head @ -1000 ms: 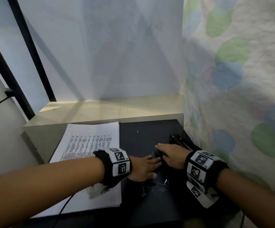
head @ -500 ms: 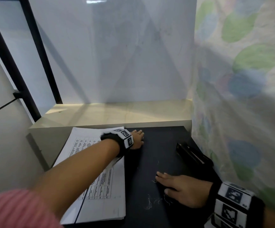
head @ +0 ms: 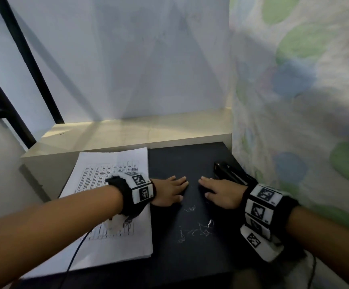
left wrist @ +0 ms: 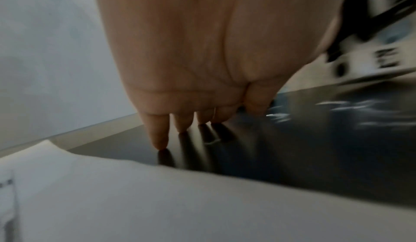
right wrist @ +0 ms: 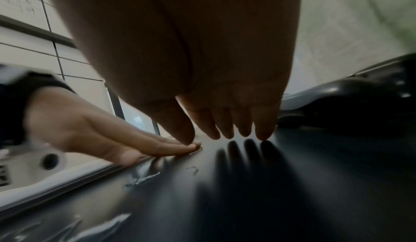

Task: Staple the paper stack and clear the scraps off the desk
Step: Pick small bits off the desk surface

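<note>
A white printed paper stack lies on the left of the black desk. A black stapler lies at the desk's right edge, also in the right wrist view. Thin white scraps are scattered on the desk, nearer me than both hands. My left hand lies flat with straight fingers on the desk beside the stack; its fingertips touch the surface. My right hand lies flat too, just left of the stapler, fingertips on the desk. Neither hand holds anything.
A pale wooden ledge runs behind the desk, under a white wall. A patterned cloth hangs close along the right side. Black frame bars stand at the left. A cable runs over the paper from my left wrist.
My left hand came back from the far corner of the paper stack to the middle of the desk. My right hand moved forward, so the two now lie side by side.
</note>
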A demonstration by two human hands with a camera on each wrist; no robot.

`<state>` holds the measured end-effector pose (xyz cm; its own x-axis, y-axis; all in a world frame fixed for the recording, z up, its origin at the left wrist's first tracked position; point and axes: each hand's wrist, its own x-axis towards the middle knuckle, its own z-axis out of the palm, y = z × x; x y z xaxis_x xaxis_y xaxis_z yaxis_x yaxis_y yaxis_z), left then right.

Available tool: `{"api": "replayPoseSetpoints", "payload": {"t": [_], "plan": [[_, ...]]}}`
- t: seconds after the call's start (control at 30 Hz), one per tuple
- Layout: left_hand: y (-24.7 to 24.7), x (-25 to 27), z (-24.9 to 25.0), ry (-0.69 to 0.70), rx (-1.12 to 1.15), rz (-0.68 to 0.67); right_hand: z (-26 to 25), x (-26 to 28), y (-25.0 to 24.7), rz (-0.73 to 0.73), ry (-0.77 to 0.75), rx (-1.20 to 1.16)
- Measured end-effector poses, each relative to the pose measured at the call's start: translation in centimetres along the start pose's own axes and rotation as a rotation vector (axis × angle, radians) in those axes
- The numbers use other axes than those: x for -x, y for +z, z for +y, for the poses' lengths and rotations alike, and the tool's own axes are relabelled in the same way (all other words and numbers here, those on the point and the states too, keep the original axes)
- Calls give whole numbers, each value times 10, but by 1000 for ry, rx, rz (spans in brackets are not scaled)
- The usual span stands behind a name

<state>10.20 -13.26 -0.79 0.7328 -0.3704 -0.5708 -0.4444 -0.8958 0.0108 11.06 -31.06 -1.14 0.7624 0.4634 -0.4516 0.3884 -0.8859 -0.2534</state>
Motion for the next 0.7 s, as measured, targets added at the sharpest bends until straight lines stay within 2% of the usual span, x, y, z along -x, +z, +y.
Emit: {"api": "replayPoseSetpoints", "payload": {"t": [0.17,0.27,0.33,0.43,0.53,0.6,0.7], "plan": [[18,37,28,115,-53,-28,-21,-8,0,-75,-66,84],[17,44,21,163,128,41,-25,2,13,-96,-118,102],[16,45,13,181,164,110,-22,12,22,-107,-144,107],[13,46,3,166,176,305,-16,29,24,-85,-189,78],[10,45,-5,121,233,424,-12,38,17,77,-220,-7],[8,42,-9,83,258,464,-7,38,11,225,-172,-93],[6,36,-12,-19,247,483,0,37,3,361,-71,-136]]}}
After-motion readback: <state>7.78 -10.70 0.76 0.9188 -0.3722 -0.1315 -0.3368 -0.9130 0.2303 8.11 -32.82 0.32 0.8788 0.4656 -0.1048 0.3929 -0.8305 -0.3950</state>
